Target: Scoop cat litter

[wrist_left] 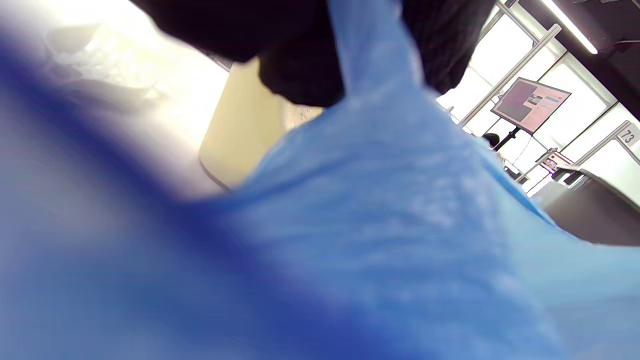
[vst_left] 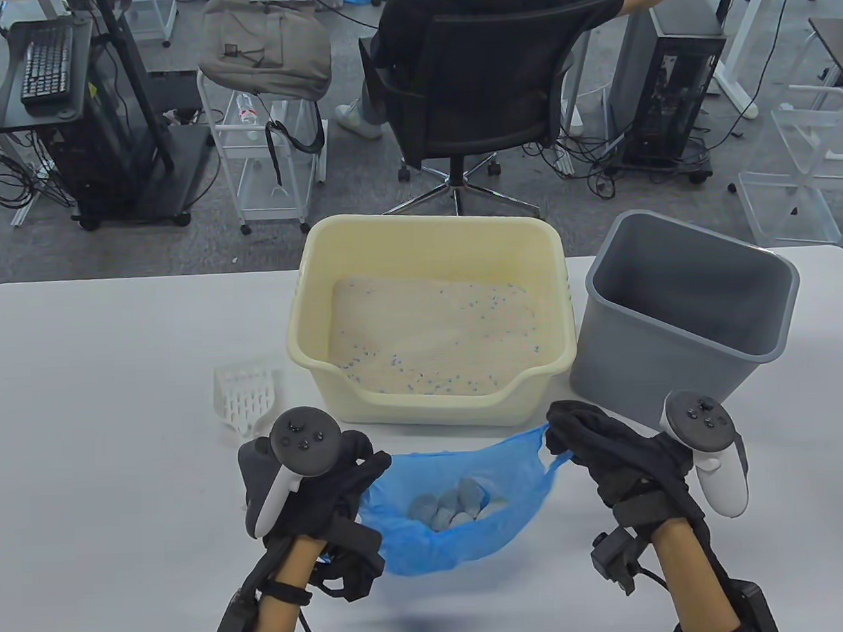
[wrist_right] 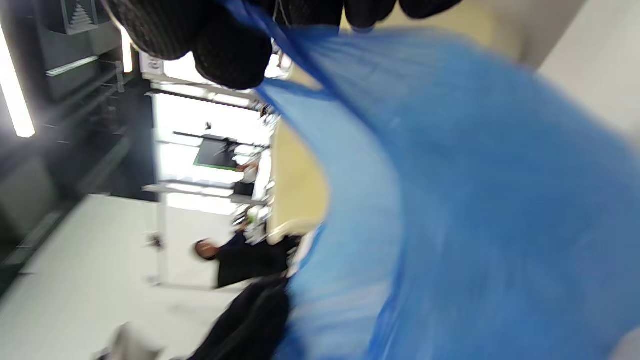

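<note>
A blue plastic bag (vst_left: 463, 529) hangs open between my hands in front of the cream litter box (vst_left: 534, 388). Several grey clumps (vst_left: 447, 505) lie in the bag's bottom. My left hand (vst_left: 358, 470) grips the bag's left handle; the bag fills the left wrist view (wrist_left: 380, 225). My right hand (vst_left: 577, 428) grips the right handle, and the bag also shows in the right wrist view (wrist_right: 475, 190). The litter (vst_left: 429, 336) in the box is pale with blue specks. A white slotted scoop (vst_left: 241, 398) lies on the table left of the box.
A grey bin (vst_left: 677, 328) stands on the table right of the litter box, close to my right hand. The white table (vst_left: 107, 410) spreads to both sides. Beyond its far edge are an office chair with a seated person (vst_left: 496, 71), carts and cables.
</note>
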Motion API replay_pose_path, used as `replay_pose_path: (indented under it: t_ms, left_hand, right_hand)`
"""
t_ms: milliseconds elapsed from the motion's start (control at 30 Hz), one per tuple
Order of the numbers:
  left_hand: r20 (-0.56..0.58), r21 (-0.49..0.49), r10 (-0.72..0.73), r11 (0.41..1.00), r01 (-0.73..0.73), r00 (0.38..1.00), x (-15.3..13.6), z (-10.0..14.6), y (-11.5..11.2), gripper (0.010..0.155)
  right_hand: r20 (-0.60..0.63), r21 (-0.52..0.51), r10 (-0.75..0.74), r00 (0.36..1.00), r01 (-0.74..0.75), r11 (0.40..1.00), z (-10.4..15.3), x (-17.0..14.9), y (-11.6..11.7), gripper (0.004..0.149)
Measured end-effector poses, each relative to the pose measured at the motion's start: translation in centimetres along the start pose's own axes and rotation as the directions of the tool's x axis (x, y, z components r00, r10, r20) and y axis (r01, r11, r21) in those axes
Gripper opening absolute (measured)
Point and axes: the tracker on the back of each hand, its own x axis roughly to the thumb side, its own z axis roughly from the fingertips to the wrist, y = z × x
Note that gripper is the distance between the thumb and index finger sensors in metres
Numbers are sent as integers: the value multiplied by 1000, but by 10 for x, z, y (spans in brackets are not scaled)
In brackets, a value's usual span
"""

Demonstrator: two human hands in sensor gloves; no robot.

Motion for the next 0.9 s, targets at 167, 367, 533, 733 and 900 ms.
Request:
replay_pose_path:
  t_ms: [167, 367, 533, 733, 900]
  left_hand:
    - [-18, -41, -20, 999, 19, 1000, 38, -3, 7, 60]
    - [2, -54, 0, 999, 0, 1000, 79, -7, 0, 62]
    - [197, -204, 262, 953, -222, 945, 99, -3, -5, 61]
    - [411, 91, 160, 972, -215, 897, 90, 17, 13, 61]
    - [375, -302, 147, 953, -29, 915, 68, 14, -31, 96]
  right_hand:
    - [68, 273, -105, 992, 83, 958, -15, -13, 36, 51]
    - [67, 362, 452, 889, -444, 820, -27, -29, 85, 110]
    - [43, 79, 642, 765, -643, 762, -37, -22, 102, 101]
    - [90, -281, 489, 867, -449, 848, -25, -2, 71, 39]
    - [108, -333, 401, 910, -347, 877, -17, 6, 54, 38]
